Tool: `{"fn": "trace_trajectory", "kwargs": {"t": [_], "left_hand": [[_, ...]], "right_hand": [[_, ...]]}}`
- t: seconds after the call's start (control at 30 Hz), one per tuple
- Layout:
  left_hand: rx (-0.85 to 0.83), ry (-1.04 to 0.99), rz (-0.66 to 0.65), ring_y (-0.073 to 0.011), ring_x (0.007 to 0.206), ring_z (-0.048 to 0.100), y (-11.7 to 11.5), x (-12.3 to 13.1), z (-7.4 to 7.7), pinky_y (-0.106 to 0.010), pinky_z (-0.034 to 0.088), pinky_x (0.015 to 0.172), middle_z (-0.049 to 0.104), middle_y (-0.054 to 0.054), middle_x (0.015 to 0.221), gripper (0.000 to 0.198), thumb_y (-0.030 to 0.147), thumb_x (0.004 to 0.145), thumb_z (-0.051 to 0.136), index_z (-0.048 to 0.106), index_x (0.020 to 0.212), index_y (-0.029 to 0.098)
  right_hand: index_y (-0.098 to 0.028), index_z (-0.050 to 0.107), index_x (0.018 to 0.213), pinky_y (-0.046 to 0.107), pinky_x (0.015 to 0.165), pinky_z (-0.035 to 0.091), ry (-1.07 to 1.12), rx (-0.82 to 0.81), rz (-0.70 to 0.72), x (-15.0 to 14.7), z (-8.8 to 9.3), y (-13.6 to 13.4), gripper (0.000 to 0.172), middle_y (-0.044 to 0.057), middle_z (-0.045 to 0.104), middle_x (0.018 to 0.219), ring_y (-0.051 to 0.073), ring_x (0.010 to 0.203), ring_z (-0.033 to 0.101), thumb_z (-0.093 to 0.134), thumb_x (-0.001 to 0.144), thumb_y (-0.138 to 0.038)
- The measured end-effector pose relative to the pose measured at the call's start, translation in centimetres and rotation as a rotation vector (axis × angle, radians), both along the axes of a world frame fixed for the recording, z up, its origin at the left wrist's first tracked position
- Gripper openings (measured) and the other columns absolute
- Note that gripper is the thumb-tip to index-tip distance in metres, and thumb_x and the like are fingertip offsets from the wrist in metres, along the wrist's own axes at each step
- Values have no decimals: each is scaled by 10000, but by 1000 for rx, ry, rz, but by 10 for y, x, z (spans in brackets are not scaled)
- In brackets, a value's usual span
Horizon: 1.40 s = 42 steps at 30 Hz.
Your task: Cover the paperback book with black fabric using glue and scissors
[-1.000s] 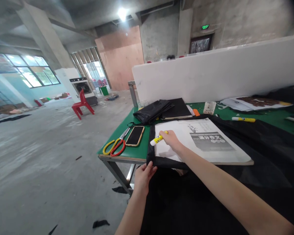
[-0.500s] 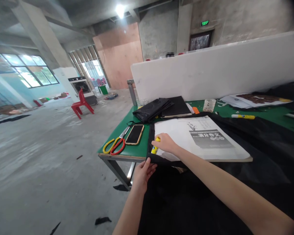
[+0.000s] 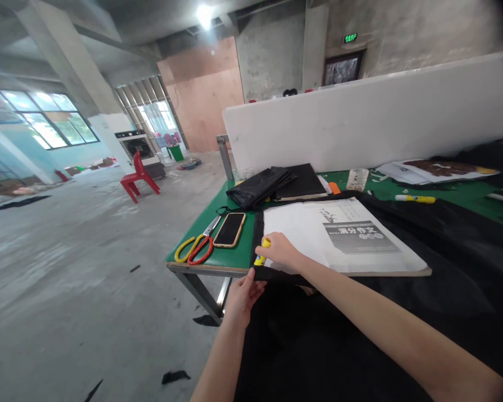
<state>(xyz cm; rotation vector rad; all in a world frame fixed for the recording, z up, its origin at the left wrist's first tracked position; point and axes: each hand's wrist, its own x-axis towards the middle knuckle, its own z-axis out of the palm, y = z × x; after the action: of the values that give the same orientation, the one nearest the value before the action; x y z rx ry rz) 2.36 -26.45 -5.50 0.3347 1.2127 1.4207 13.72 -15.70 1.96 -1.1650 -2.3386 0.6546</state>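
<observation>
**Glue stick on a cloth edge beside a book**

Your right hand (image 3: 279, 251) is curled around a yellow glue stick (image 3: 261, 252). Its tip is down on the black cloth (image 3: 339, 335), just beside the book's (image 3: 339, 234) near left corner. Your left hand (image 3: 243, 296) pinches the cloth's edge between thumb and fingers at the table's (image 3: 235, 258) near lip.

Much of the cloth hangs off the near side, so a slack pinch would likely let it slide away. Heavy pressure could bunch the thin fabric under the tip. A stray stroke could smear glue on the pale cover.

The stick is a short, smooth plastic cylinder. The cloth is matte, limp and creased, with a narrow strip running up the book's left side. The book is flat and rectangular, its white paper cover carrying a grey printed panel. The table has a flat green top on a metal frame. Farther left lie scissors (image 3: 195, 249) with yellow and red loop handles, and a glossy dark phone (image 3: 229, 229).
</observation>
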Motion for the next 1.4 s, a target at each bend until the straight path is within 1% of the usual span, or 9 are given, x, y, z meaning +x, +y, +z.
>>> {"fn": "trace_trajectory", "kwargs": {"t": [0.23, 0.47, 0.6, 0.67, 0.73, 0.87, 0.93, 1.13, 1.4], "left_hand": [[14, 4, 23, -162, 718, 680, 0, 1, -1, -227, 510, 680, 701, -78, 691, 334, 418, 675, 741, 642, 772, 113], [20, -1, 53, -148, 667, 671, 0, 5, 1, -238, 513, 688, 688, -61, 656, 311, 375, 638, 778, 635, 731, 115], [34, -18, 60, -140, 670, 669, -1, 6, 2, -233, 512, 689, 695, -61, 692, 292, 349, 640, 782, 641, 747, 117], [36, -27, 60, -143, 674, 670, -1, 6, 1, -232, 512, 682, 694, -61, 686, 282, 345, 652, 774, 640, 751, 118], [27, -34, 64, -142, 671, 670, 0, 7, 0, -232, 512, 675, 692, -57, 673, 273, 348, 664, 765, 634, 746, 123], [1, -44, 81, -125, 662, 665, 1, 8, -2, -225, 511, 668, 694, -40, 687, 271, 351, 658, 769, 618, 731, 138], [-6, -51, 77, -125, 656, 664, 2, 8, -2, -224, 510, 658, 688, -35, 677, 284, 356, 646, 776, 615, 735, 140], [-32, -76, 50, -140, 677, 668, -1, 6, 3, -241, 516, 670, 679, -40, 698, 305, 392, 678, 747, 610, 766, 134], [-33, -74, 56, -163, 718, 680, -4, 7, 10, -252, 530, 685, 660, -43, 684, 299, 419, 752, 672, 589, 758, 132]], "right_hand": [[-180, 542, 612, 232, 498, 221, -72, 151, 62, -1, 5, -3, 256, -22, 506, 567, 94, 538, 382, 526, 715, -414], [-193, 612, 668, 250, 539, 243, -181, 275, 172, -5, 20, -8, 201, 33, 609, 628, 155, 594, 511, 571, 683, -389], [-197, 621, 695, 260, 572, 260, -190, 308, 201, -7, 23, -8, 220, 47, 629, 661, 177, 636, 540, 574, 673, -410], [-194, 603, 664, 260, 565, 257, -176, 299, 166, -8, 22, -4, 220, 40, 615, 638, 171, 626, 530, 589, 648, -413], [-187, 580, 635, 254, 542, 252, -146, 269, 79, -8, 20, 5, 228, 32, 594, 618, 155, 604, 509, 575, 654, -415], [-159, 564, 678, 232, 490, 256, -59, 157, -149, 0, 17, 28, 343, 33, 558, 619, 121, 553, 460, 372, 800, -416], [-146, 564, 700, 221, 473, 262, -23, 98, -198, 6, 15, 36, 395, 30, 544, 615, 108, 535, 441, 304, 830, -413], [-159, 522, 557, 228, 459, 238, 14, 13, -130, 18, 12, 30, 320, 5, 505, 534, 89, 492, 385, 466, 735, -420], [-171, 453, 479, 238, 454, 229, 15, -18, -36, 8, 11, 14, 307, -6, 453, 474, 91, 476, 356, 549, 657, -403]]}}
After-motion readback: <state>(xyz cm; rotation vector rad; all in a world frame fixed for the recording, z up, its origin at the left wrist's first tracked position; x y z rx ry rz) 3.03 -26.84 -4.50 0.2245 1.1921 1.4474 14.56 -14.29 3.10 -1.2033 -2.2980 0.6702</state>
